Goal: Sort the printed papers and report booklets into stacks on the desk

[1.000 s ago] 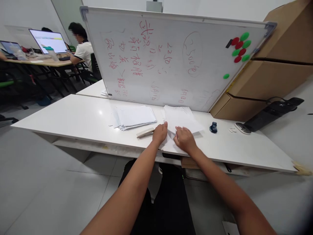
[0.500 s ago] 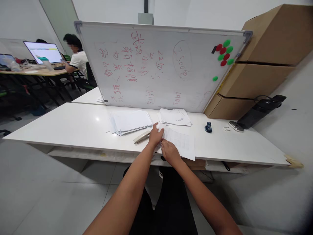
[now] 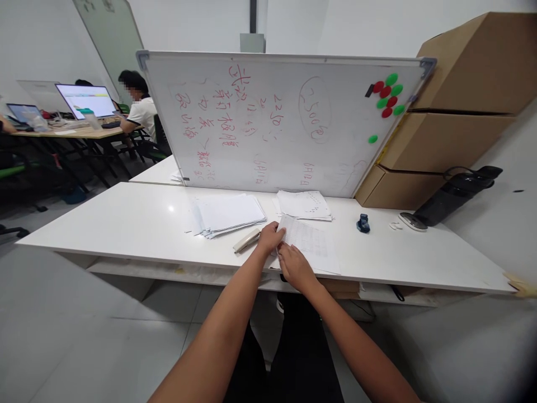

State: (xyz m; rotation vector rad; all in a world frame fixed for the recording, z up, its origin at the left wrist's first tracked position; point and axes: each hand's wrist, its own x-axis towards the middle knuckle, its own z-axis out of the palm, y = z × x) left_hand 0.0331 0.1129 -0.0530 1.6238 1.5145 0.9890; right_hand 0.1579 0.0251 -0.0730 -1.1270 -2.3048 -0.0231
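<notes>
Printed sheets of paper lie at the near edge of the desk, slightly raised at their left side. My left hand is closed on their upper left edge, thumb on top. Just below it, my right hand has its fingers closed at the lower left edge of the same sheets; its fingertips are partly hidden. A beige stapler rests left of my left hand. Behind it is a fanned stack of white paper, and a smaller stack of marked paper lies beyond my hands.
A whiteboard with red writing and magnets stands along the back of the white desk. On the right are a dark blue object, a computer mouse, a black bottle and cardboard boxes. A seated person is at another table.
My left hand's fingers have drawn in from a spread pose to close on the sheets. The sheets' left side has lifted and turned slightly. The view has shifted a little.
</notes>
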